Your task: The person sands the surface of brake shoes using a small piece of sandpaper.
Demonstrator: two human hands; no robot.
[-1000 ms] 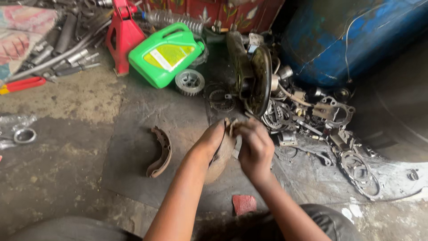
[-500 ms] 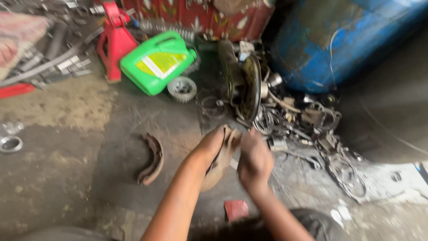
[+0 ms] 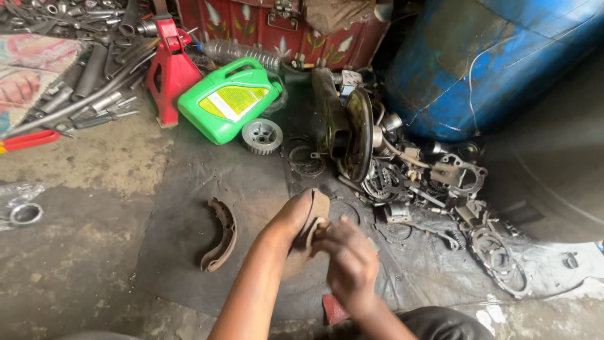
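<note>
Presently I see the left hand (image 3: 290, 217) gripping a curved, rusty brake shoe (image 3: 313, 223) by its edge, just right of a second brake shoe (image 3: 220, 234) lying on the grimy floor (image 3: 94, 264); the right hand (image 3: 349, 261) pinches its lining. Beyond that second shoe lies a glossy green jug (image 3: 229, 97).

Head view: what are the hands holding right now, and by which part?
A curved brake shoe. The left hand grips its upper arc from the outer side; the right hand meets its inner edge near the middle, fingers hiding the contact.
</note>
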